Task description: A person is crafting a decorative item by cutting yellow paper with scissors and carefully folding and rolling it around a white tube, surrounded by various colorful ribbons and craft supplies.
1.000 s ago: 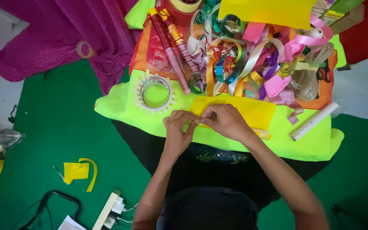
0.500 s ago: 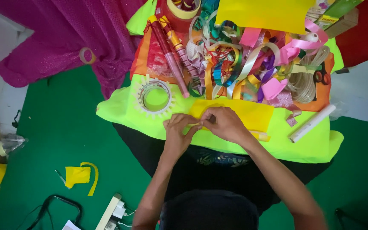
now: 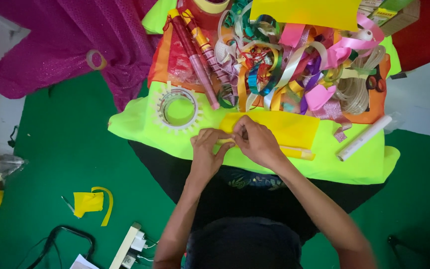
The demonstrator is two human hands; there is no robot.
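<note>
Green floor covering point(image 3: 51, 164) fills the scene, and a neon yellow-green sheet point(image 3: 140, 124) lies spread over it as the work surface.

On the near middle of that sheet lies a yellow felt piece point(image 3: 287, 128), a flat rectangle. Its long axis runs left to right, tilted slightly so that the right end sits nearer the person. Its near left corner lies under the hands.

The left hand point(image 3: 207, 152) rests on the sheet with fingers curled, its fingertips pinched against the left edge of the felt. The right hand point(image 3: 257, 142) lies just beside it, touching it, with fingers bent down and closed on the same edge. What exactly is pinched between the fingertips is too small to tell.

Just beyond the felt, to the left, stands a white toothed ring point(image 3: 177, 107), lying flat. A white paper roll point(image 3: 364, 138) lies on the sheet to the right, its long axis slanting from near left to far right. Farther off, a pile of coloured ribbons point(image 3: 284, 65) covers an orange sheet point(image 3: 158, 65). Two long foil rolls point(image 3: 197, 55) lie at the pile's left side, slanting from far left to near right.

Magenta fabric point(image 3: 75, 45) lies at far left. A yellow scrap point(image 3: 89, 203) and a white power strip point(image 3: 128, 244) lie on the floor at near left, well apart from the hands.
</note>
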